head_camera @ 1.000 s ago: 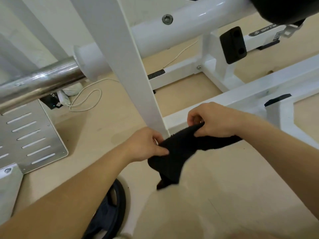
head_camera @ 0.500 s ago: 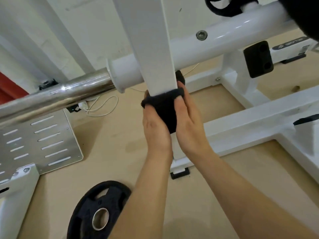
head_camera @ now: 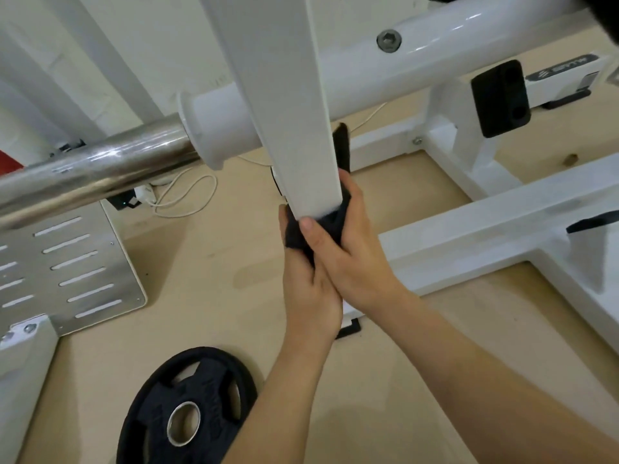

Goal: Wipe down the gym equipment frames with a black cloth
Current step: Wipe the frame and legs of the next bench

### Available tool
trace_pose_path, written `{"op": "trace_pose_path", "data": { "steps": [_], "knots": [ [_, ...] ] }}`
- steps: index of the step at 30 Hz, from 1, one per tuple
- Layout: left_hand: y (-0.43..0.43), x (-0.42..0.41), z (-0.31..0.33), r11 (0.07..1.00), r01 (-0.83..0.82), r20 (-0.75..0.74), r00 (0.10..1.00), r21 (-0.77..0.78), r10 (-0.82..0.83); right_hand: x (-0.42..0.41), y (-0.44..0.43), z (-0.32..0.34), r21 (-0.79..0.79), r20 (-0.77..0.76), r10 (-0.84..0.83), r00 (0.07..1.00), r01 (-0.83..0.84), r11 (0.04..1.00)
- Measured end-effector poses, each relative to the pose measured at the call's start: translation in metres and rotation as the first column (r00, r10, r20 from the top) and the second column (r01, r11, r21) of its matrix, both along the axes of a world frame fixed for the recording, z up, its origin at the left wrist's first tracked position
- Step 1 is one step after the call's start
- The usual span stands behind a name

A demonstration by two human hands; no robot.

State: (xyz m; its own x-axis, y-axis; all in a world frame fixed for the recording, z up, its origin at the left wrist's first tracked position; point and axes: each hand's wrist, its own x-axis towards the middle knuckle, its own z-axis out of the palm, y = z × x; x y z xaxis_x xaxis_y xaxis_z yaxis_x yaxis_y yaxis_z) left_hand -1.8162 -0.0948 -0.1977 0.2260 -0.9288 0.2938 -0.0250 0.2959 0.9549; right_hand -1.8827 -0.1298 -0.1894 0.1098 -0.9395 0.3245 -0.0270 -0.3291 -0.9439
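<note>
Both hands clamp the black cloth (head_camera: 296, 234) around the lower part of the white upright post (head_camera: 291, 112). The right hand (head_camera: 355, 256) curls round the post's right side with its thumb pressed on the cloth. The left hand (head_camera: 310, 296) grips the cloth from below on the left. One end of the cloth sticks up behind the post. A dark label (head_camera: 561, 71) on the frame and raised lettering on the weight plate (head_camera: 160, 406) are too blurred to read.

Lettering on frame label (head_camera: 562, 69) and weight plate (head_camera: 187, 406) is unreadable.
</note>
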Motion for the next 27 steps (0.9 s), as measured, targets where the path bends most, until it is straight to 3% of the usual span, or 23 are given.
{"op": "trace_pose_path", "data": {
  "steps": [1, 3, 6, 9, 11, 12, 14, 16, 19, 21, 24, 25, 26, 27],
  "knots": [
    [0.0, 0.0, -0.01, 1.0, -0.002, 0.059, 0.998, 0.024, 0.0, -0.001, 0.001, -0.015, 0.002, -0.072, -0.015, 0.997, 0.015, 1.0],
    [0.007, 0.0, -0.037, 0.973, -0.073, 0.309, 0.951, 0.218, 0.002, -0.007, 0.004, -0.044, 0.067, -0.285, -0.002, 0.959, 0.023, 0.997],
    [0.021, 0.01, -0.058, 0.844, -0.267, 0.633, 0.766, 0.466, -0.107, -0.027, 0.006, -0.071, 0.051, -0.602, 0.064, 0.796, -0.042, 0.998],
    [0.025, -0.001, -0.044, 0.859, -0.302, 0.822, 0.529, 0.414, -0.21, -0.053, -0.005, -0.068, -0.176, -0.845, -0.106, 0.525, -0.086, 0.981],
    [0.032, -0.016, -0.032, 0.883, -0.273, 0.858, 0.46, 0.382, -0.229, -0.061, -0.01, -0.059, -0.186, -0.926, -0.143, 0.35, -0.089, 0.979],
    [0.034, -0.019, -0.03, 0.877, -0.293, 0.861, 0.458, 0.382, -0.222, -0.059, -0.012, -0.06, -0.147, -0.944, -0.106, 0.313, -0.109, 0.983],
    [0.036, -0.017, -0.034, 0.841, -0.366, 0.851, 0.489, 0.398, -0.189, -0.05, -0.017, -0.066, -0.049, -0.953, 0.0, 0.302, -0.153, 0.987],
    [0.038, -0.012, -0.048, 0.833, -0.383, 0.842, 0.512, 0.401, -0.17, -0.046, -0.02, -0.076, -0.078, -0.948, -0.012, 0.319, -0.194, 0.978],
    [0.041, -0.024, -0.055, 0.899, -0.27, 0.845, 0.505, 0.345, -0.173, -0.063, -0.027, -0.08, -0.167, -0.956, -0.087, 0.28, -0.275, 0.947],
    [0.043, -0.039, -0.054, 0.944, -0.125, 0.839, 0.504, 0.304, -0.204, -0.092, -0.043, -0.076, -0.158, -0.948, -0.072, 0.311, -0.261, 0.952],
    [0.035, -0.052, -0.049, 0.973, -0.014, 0.854, 0.482, 0.229, -0.194, -0.142, -0.072, -0.071, -0.082, -0.923, -0.077, 0.378, 0.002, 0.997],
    [0.031, -0.054, -0.045, 0.982, 0.009, 0.855, 0.491, 0.188, -0.168, -0.15, -0.074, -0.066, -0.079, -0.917, -0.124, 0.38, 0.132, 0.988],
    [0.025, -0.057, -0.04, 0.988, 0.032, 0.844, 0.516, 0.154, -0.148, -0.148, -0.076, -0.071, -0.114, -0.926, -0.196, 0.321, 0.256, 0.96],
    [0.018, -0.058, -0.033, 0.991, 0.051, 0.824, 0.551, 0.126, -0.133, -0.131, -0.066, -0.072, -0.118, -0.904, -0.243, 0.352, 0.34, 0.933]
  ]
}}
